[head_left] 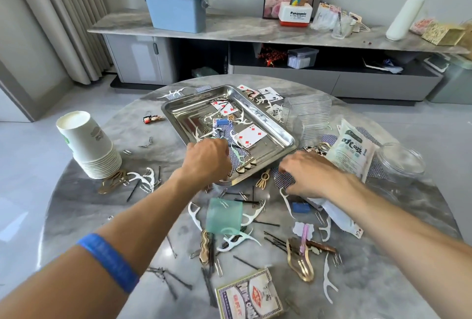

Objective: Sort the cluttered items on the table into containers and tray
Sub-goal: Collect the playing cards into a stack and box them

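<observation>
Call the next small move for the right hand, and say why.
Probably pinch up the blue-backed playing card and lift it off the table. The right hand lies fingers-down on that card, just off the near corner of the steel tray, which already holds cards. Whether the grip has closed on it cannot be told. The left hand is busy at the tray's near edge.

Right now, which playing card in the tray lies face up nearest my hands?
The four of diamonds, at the tray's near end. The other face-up card, with hearts, lies farther back.
</observation>
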Tool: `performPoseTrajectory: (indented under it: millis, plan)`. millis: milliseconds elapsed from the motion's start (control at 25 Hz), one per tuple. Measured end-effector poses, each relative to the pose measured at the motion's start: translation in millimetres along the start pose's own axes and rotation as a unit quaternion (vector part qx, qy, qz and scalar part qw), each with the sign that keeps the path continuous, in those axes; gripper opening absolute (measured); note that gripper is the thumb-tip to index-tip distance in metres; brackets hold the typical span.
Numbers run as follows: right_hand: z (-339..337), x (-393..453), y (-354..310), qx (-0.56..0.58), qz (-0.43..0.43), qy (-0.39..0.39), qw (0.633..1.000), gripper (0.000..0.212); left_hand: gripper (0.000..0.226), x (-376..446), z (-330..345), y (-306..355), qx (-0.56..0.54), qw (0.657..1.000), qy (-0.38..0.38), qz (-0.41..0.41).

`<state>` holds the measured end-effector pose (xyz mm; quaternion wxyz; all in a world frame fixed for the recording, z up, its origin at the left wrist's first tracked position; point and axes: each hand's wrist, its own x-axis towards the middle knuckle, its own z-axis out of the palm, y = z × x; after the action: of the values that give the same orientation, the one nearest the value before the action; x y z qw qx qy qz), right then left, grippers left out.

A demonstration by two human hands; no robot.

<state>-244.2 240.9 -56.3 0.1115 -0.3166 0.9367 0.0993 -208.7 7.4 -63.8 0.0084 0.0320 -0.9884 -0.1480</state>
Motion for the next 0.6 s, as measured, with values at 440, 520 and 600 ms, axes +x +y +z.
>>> performPoseTrajectory:
  millis: [440, 520, 600]
  plan:
    - [14, 25, 19, 0.192, 0.070, -0.151, 0.967, 0.084, 0.041, 33, 35, -9, -0.021, 0.996, -0.058, -0.065]
    - [16, 21, 20, 0.228, 0.078, -0.140, 0.961, 0.075, 0.024, 32, 34, -11, -0.026, 0.997, -0.038, -0.063]
    - [11, 15, 20, 0.260, 0.071, -0.114, 0.956, 0.050, 0.022, 30, 25, -16, -0.076, 0.994, -0.041, -0.060]
